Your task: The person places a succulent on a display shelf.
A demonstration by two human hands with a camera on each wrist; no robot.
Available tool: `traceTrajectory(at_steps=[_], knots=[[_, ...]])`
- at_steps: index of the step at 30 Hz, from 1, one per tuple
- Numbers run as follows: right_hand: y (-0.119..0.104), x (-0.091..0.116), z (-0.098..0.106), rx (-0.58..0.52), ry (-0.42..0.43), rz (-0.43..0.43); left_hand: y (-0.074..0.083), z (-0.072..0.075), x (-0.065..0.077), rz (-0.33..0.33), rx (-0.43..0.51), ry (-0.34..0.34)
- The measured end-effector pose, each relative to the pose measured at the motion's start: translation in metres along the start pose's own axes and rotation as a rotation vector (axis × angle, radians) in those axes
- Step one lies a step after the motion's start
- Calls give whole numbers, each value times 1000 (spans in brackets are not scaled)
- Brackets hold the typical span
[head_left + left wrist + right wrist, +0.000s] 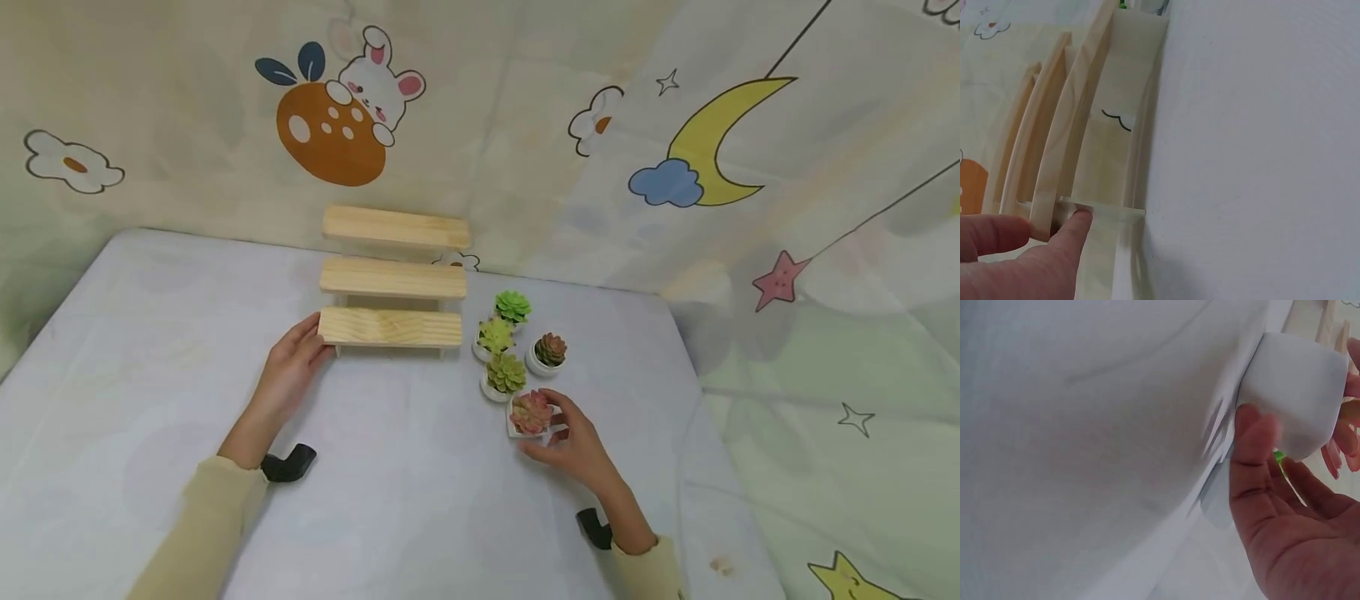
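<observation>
My left hand (pixel 291 367) grips the left end of a three-tier plant stand (pixel 390 327) with pale wooden planks. In the left wrist view, thumb and finger pinch the front plank (pixel 1072 119) near a clear support (pixel 1110 211). My right hand (pixel 573 442) has thumb and fingers curled about a pink succulent (pixel 531 412) in a squarish white pot, which stands at the near end of a group of potted succulents. The right wrist view shows the white pot (pixel 1294 390) from the side, with fingertips against it.
Beyond the right hand are a bright green succulent (pixel 513 307), two yellow-green succulents (pixel 496 335) and a reddish-brown succulent (pixel 551 349), in white pots. They stand right of the stand on a white-covered table (pixel 405 500). A printed cloth (pixel 480 108) hangs behind.
</observation>
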State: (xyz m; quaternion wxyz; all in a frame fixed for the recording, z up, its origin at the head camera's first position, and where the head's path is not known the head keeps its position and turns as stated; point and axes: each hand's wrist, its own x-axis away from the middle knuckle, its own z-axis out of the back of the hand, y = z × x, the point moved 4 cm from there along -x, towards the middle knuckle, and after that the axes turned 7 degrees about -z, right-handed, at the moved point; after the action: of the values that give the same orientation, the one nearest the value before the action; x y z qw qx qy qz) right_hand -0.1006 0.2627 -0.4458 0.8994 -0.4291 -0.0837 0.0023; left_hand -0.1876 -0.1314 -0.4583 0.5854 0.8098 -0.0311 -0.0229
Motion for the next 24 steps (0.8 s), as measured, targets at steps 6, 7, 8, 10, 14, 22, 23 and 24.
traceTrajectory(at_steps=[6, 7, 8, 10, 14, 22, 23, 24], knots=[[-3, -7, -8, 57, 15, -8, -1, 7, 2, -24, 19, -2], [-4, -7, -8, 69, 25, -5, -2, 8, 2, -27, 14, -4], [-3, -8, -9, 84, 38, -4, -2, 8, 1, -29, 11, -7], [-4, -8, -10, 103, 61, 4, -3, 8, 0, -33, 7, -12], [-3, -8, -10, 131, 89, 12, -2, 8, -2, -33, -1, -21], [-3, -7, -9, 125, 70, -8, -2, 10, -2, -19, 2, -9], [-3, -6, -9, 125, 64, -14, -3, 10, -2, -19, 7, -9], [-3, -6, -9, 126, 58, -23, -3, 10, -2, -20, 13, -9]])
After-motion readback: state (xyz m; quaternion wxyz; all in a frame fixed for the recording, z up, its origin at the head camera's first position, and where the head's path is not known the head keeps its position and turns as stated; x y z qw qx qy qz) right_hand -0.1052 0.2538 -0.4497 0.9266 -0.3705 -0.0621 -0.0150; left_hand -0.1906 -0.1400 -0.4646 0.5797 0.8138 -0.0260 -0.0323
